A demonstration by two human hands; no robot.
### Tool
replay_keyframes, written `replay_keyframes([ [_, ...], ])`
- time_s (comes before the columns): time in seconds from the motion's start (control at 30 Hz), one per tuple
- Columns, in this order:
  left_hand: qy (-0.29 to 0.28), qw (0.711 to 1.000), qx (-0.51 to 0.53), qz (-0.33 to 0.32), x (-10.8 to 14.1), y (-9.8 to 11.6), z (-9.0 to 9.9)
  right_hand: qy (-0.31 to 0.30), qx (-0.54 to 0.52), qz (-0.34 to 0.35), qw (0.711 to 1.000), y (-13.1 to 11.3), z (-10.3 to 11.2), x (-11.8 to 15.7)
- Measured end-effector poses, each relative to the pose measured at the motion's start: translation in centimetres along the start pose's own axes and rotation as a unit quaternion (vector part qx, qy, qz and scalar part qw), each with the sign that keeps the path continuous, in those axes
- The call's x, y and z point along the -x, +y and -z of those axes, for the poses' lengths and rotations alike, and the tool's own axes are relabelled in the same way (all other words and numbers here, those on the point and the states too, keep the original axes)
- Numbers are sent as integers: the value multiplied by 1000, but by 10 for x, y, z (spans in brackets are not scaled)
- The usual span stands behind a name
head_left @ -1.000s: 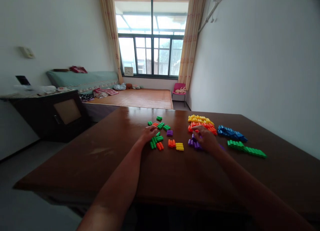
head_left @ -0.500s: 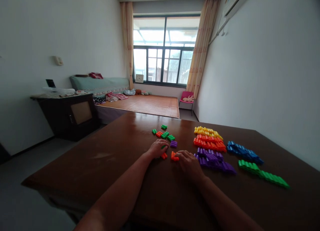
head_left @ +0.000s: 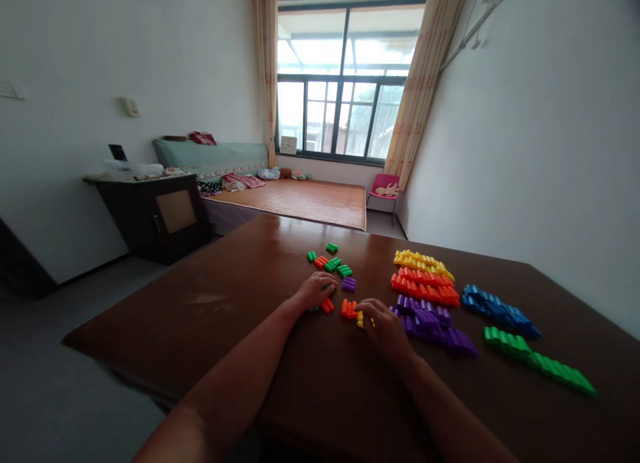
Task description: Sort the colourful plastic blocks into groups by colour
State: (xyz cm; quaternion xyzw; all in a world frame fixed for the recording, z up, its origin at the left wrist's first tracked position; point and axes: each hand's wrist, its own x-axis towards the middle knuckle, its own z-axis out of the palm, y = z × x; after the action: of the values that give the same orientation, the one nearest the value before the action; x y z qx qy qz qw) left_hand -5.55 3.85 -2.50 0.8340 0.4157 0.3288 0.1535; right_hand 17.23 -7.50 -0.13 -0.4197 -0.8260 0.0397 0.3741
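My left hand [head_left: 316, 290] rests over small blocks on the brown table [head_left: 200, 303], its fingers curled around something I cannot make out; an orange block [head_left: 327, 305] shows beneath it. My right hand [head_left: 379, 319] has its fingers bent over a yellow block [head_left: 361, 320], beside another orange block [head_left: 349, 309]. Just beyond the hands are a purple block [head_left: 349, 284], several green blocks [head_left: 345, 271] and a red-orange one [head_left: 321, 262]. To the right of my right hand lies a purple row [head_left: 430, 319].
Farther right lie yellow [head_left: 425, 263], orange [head_left: 425, 288], blue [head_left: 500, 309] and green rows [head_left: 540, 361]. Beyond the table are a bed [head_left: 300, 199], a pink chair [head_left: 384, 185] and a dark cabinet [head_left: 145, 216].
The view has shifted, so the room sits farther right and higher. A yellow block now shows under my right hand's fingers. My left hand stays over the blocks.
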Motion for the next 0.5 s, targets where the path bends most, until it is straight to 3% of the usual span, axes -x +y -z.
replay_keyframes([
  [0.2,91,994,50,33,-3,0,8,0,-32,-11,999,3,1,1],
  [0.3,142,981,63,120,-13,-7,17,6,-40,-16,999,2,3,1],
  [0.4,152,964,41,215,-27,-20,26,9,-47,-21,999,3,4,1],
  [0.5,137,960,-8,245,-44,-36,33,10,-51,-20,998,5,3,1],
])
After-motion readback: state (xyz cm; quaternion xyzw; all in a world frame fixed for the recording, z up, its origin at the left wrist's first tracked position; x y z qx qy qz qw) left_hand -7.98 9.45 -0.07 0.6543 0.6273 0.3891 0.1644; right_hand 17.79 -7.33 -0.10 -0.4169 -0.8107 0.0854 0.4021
